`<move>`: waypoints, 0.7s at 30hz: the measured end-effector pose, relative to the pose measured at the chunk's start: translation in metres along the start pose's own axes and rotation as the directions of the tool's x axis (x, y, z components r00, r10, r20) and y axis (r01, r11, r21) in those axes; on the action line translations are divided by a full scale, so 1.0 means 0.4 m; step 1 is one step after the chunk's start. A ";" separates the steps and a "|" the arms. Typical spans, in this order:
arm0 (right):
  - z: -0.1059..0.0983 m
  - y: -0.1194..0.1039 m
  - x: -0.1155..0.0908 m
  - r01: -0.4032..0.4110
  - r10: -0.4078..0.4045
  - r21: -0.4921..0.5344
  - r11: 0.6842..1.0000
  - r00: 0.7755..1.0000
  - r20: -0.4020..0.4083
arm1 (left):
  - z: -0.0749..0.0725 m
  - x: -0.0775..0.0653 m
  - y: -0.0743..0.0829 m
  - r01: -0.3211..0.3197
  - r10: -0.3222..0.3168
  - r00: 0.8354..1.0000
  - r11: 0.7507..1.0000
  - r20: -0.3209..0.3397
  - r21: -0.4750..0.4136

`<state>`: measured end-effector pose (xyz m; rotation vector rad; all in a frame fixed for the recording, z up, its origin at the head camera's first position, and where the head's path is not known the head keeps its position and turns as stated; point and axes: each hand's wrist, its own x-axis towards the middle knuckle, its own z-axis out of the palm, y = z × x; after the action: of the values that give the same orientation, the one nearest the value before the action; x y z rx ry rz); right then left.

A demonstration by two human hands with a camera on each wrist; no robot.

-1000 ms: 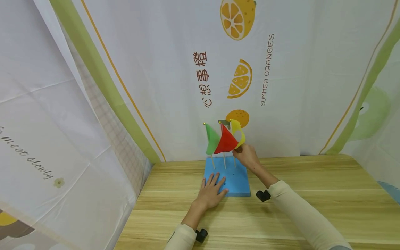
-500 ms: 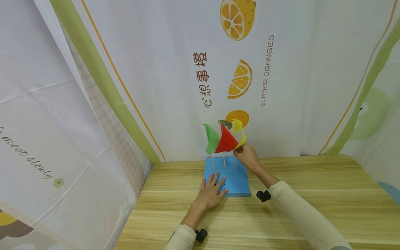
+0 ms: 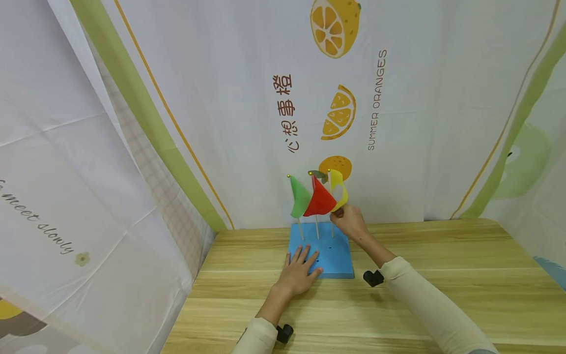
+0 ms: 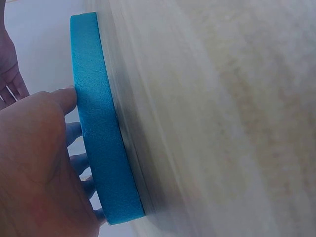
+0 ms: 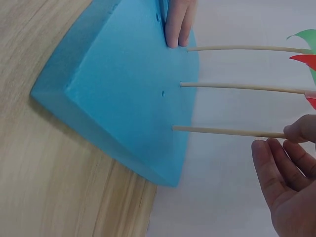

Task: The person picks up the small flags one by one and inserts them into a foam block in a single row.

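Note:
Three small flags on thin wooden sticks stand in a row along the far part of a blue foam block (image 3: 334, 257): a green flag (image 3: 300, 197), a red flag (image 3: 320, 198) and a yellow flag (image 3: 337, 184). My right hand (image 3: 348, 221) pinches the yellow flag's stick (image 5: 227, 132) between thumb and fingers, just below the cloth. In the right wrist view the lower end of that stick meets the foam. My left hand (image 3: 297, 275) lies spread on the block's near left part, fingers straight, thumb at the near edge.
The block rests on a wood-grain table (image 3: 420, 246) near its back edge. A white curtain (image 3: 247, 123) printed with oranges hangs right behind. Small holes show in the foam's top. A black wrist camera (image 3: 373, 278) sits at the right cuff.
The yellow flag's top has tipped slightly to the right, its stick now more upright, with my right hand still pinching it. My left hand stays where it was on the block.

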<state>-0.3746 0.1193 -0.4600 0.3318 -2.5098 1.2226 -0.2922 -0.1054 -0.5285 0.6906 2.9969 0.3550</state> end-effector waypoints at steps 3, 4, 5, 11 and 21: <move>-0.002 0.002 0.000 -0.005 0.005 -0.001 1.000 1.000 0.002 | 0.001 0.002 -0.002 0.000 0.000 1.000 1.000 0.001 0.001; -0.003 0.003 0.001 -0.010 0.010 0.000 1.000 1.000 0.003 | 0.001 0.003 -0.002 -0.001 0.001 1.000 1.000 0.001 0.002; -0.005 0.004 0.001 -0.010 0.010 -0.003 1.000 1.000 0.003 | 0.001 0.003 -0.002 -0.001 0.001 1.000 1.000 0.001 0.002; -0.020 0.025 -0.002 -0.031 0.031 -0.005 0.999 0.999 0.010 | -0.002 0.006 -0.001 0.002 -0.002 1.000 1.000 0.006 0.004; -0.064 0.064 -0.020 -0.027 0.027 -0.008 1.000 1.000 0.014 | -0.022 0.007 -0.012 -0.011 0.011 1.000 1.000 0.010 0.004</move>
<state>-0.3713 0.1554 -0.4667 0.3072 -2.5381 1.2245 -0.2976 -0.1103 -0.5210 0.7073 2.9866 0.3449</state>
